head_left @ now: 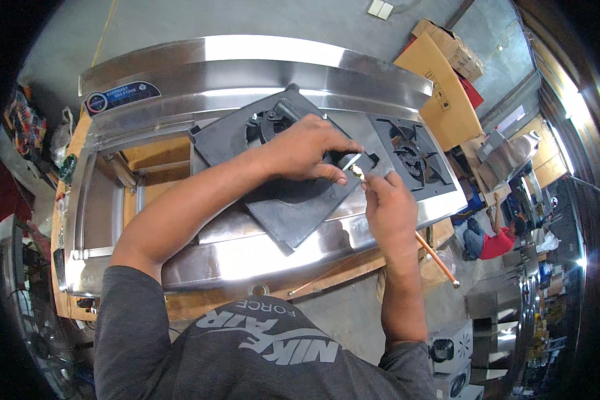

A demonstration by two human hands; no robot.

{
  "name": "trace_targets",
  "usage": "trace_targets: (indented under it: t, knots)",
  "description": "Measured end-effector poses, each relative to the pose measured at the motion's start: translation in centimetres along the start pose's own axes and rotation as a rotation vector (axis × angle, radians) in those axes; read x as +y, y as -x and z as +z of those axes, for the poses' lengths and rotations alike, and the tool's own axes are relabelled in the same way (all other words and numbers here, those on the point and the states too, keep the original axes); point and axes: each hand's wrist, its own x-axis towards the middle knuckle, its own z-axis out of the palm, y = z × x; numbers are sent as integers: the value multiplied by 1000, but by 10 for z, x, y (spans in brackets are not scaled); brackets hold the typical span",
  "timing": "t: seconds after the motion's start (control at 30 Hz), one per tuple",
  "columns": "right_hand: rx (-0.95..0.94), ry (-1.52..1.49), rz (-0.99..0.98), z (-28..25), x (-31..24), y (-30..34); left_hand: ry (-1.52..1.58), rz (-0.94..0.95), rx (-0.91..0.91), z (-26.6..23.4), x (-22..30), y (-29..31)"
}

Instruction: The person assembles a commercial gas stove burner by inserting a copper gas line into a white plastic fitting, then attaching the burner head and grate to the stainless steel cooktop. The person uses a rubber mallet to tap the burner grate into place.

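Our left hand (310,150) lies palm down on the dark tray (283,200), fingers curled, thumb and forefinger pinching a small pale part (351,161) near the tray's right edge. Our right hand (388,207) comes up just beside it, fingers closed around a thin brass-coloured piece (358,173) whose tip meets the pale part; what exactly it is, we cannot tell. The tray sits tilted across the middle of the steel stove body (260,257), covering one burner (270,120). A second burner (410,155) sits in the stove's right end. The stove rests on a wooden bench (200,303). Cardboard boxes (443,80) lean beyond the right end.
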Motion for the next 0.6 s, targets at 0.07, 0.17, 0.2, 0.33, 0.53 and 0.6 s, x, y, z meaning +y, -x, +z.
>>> trace_targets:
  t: [0.07,0.17,0.2,0.33,0.53,0.6]
  knots:
    - [-70,-72,1,-6,4,-5,2,21,9,3,-4,-1]
    - [-142,-138,-26,-6,15,-10,-5,33,9,7,-7,-2]
    - [-161,-152,-39,-5,19,-11,-8,34,6,8,-8,-2]
    - [-5,-78,-64,2,3,-7,-10,29,27,8,-9,0]
    - [9,19,-87,8,-4,-12,1,27,45,8,-6,0]
    - [-67,0,-101,7,3,-17,4,31,36,6,-6,0]
